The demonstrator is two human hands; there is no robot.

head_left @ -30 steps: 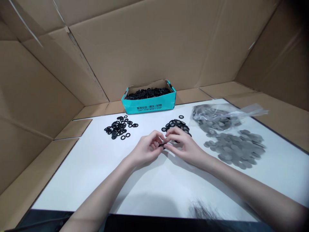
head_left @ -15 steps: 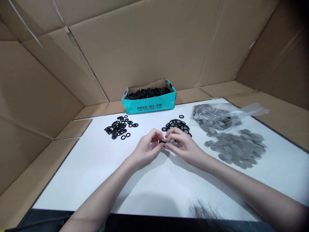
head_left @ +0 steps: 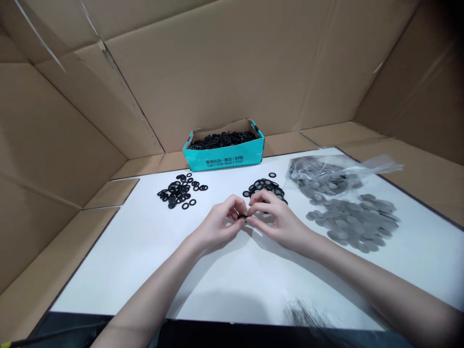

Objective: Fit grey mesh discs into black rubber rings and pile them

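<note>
My left hand [head_left: 219, 223] and my right hand [head_left: 276, 218] meet fingertip to fingertip over the middle of the white table [head_left: 152, 251]. Both pinch one small black rubber ring [head_left: 242, 217] between thumbs and forefingers. Just behind my right hand lies a pile of black rings with grey centres [head_left: 266, 186]. A looser pile of plain black rings [head_left: 180, 190] lies to the left. Flat grey discs [head_left: 353, 220] are heaped to the right.
A teal box [head_left: 224, 155] full of black rings stands at the back of the table. A clear plastic bag of grey discs [head_left: 326, 175] lies at the back right. Brown cardboard walls [head_left: 224, 63] enclose the table on three sides.
Both hands stay together at the same spot; the fingers shift slightly around the ring. Nothing else has moved.
</note>
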